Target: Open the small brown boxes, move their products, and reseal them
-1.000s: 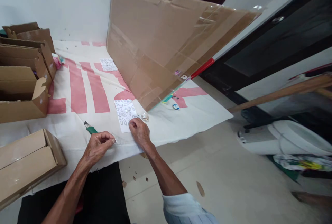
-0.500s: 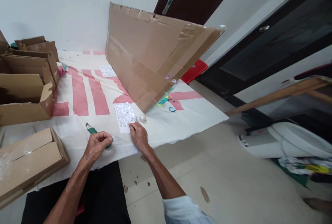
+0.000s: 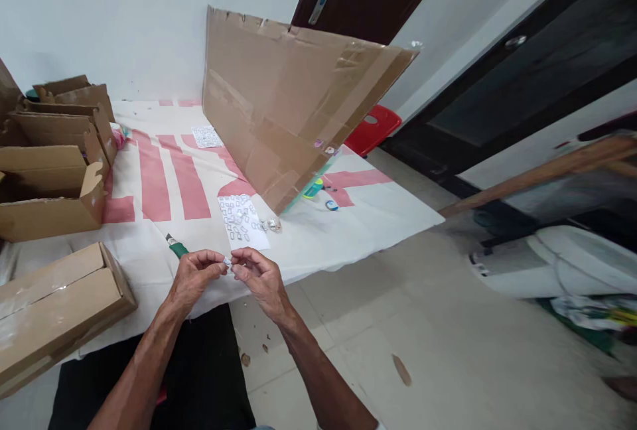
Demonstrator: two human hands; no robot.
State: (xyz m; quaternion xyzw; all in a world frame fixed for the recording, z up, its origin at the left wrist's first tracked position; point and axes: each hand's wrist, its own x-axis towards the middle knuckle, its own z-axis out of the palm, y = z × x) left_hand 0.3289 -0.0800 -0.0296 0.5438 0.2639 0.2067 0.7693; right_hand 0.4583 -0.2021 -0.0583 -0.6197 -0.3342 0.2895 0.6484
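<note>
My left hand and my right hand meet over the table's front edge, fingertips pinched around a small white and bluish piece. It is too small to identify. Just beyond them lies a white sheet covered with small dark-outlined shapes. A little clear, shiny bundle rests at the sheet's right edge. Beside my left hand is a green utility knife, its rear end hidden by the hand.
A large cardboard panel stands upright on the cloth-covered table. Several open cardboard boxes and a closed one are at left. A tape roll lies right of the panel. Behind are a red stool and white bucket.
My right hand has left the sheet's lower right corner and moved toward me and left. It now meets my left hand at the small piece. My left hand has shifted slightly right.
</note>
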